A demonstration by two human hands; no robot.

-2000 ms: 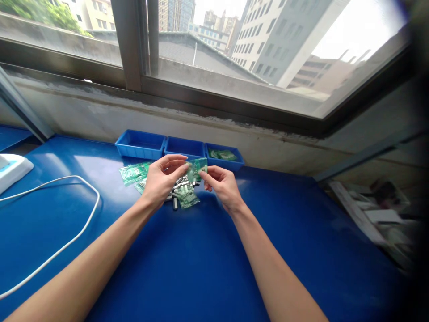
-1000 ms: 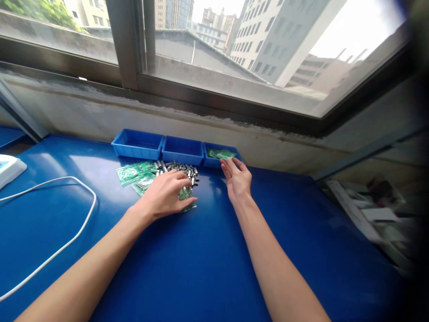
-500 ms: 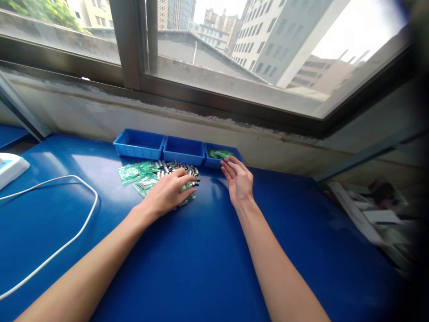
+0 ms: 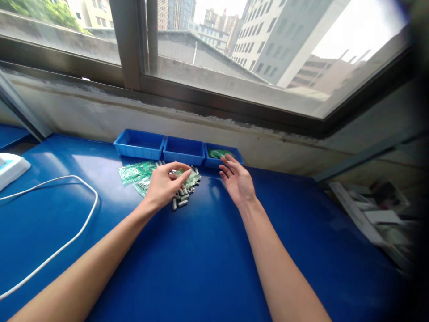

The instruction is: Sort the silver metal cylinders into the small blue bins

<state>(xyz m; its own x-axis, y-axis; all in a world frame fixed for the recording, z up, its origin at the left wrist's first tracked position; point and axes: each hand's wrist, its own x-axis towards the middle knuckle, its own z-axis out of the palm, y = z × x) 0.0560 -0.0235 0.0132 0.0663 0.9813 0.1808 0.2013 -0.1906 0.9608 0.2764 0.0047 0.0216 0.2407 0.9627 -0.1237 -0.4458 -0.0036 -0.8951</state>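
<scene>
My left hand [image 4: 163, 187] pinches a small green plastic bag [image 4: 190, 178] and lifts it just above a pile of small grey metal parts [image 4: 181, 198] on the blue table [image 4: 201, 255]. More green bags [image 4: 134, 172] lie flat to the left of the pile. My right hand [image 4: 237, 180] hovers open, palm turned left, fingers apart, in front of the rightmost blue bin [image 4: 234, 156], which holds green bags. It holds nothing.
Three shallow blue bins stand in a row by the wall; the left bin [image 4: 139, 145] and the middle bin [image 4: 184, 151] show no contents. A white cable [image 4: 63, 243] loops across the left of the table, near a white device [image 4: 12, 164]. Shelves with clutter sit lower right.
My right hand dropped its green bag into the right bin and drew back open. My left hand pressed onto the pile, then came up pinching another green bag.
</scene>
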